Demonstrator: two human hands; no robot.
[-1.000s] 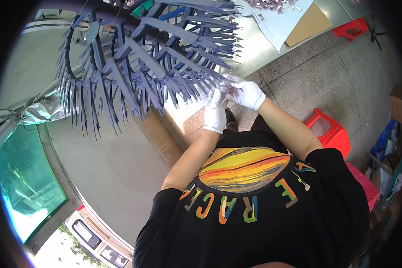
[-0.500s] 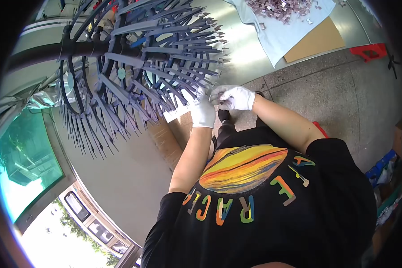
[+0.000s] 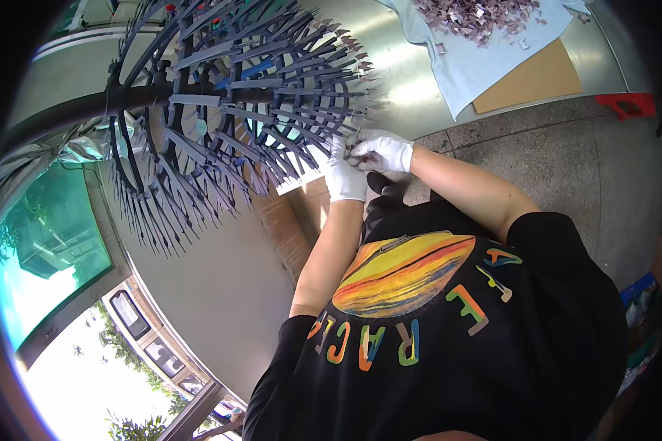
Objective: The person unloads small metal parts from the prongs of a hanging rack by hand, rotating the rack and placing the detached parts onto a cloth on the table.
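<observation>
A large dark rack (image 3: 235, 95) with many radiating prongs fills the upper left. Small brownish pieces sit on several prong tips along its right edge. My left hand (image 3: 344, 176), in a white glove, is raised at the lower right tips of the rack, its fingers pointing up among the prongs. What lies between those fingers is too small to make out. Beside it, almost touching, my right hand (image 3: 390, 151) is also gloved in white. Its fingers are curled in, with small brownish pieces showing under them near the prong tips.
A metal table (image 3: 397, 55) stands ahead, bearing a light blue cloth (image 3: 460, 81) with a heap of small brownish pieces (image 3: 485, 18). Brown cardboard (image 3: 533, 77) lies partly beneath the cloth. A red stool (image 3: 625, 104) is at the right, and a green-tinted window (image 3: 59, 242) at the left.
The view has shifted slightly, and the rack's prongs look a little turned. Both hands remain close together at the tips; the right hand's fingers have curled in nearer the left.
</observation>
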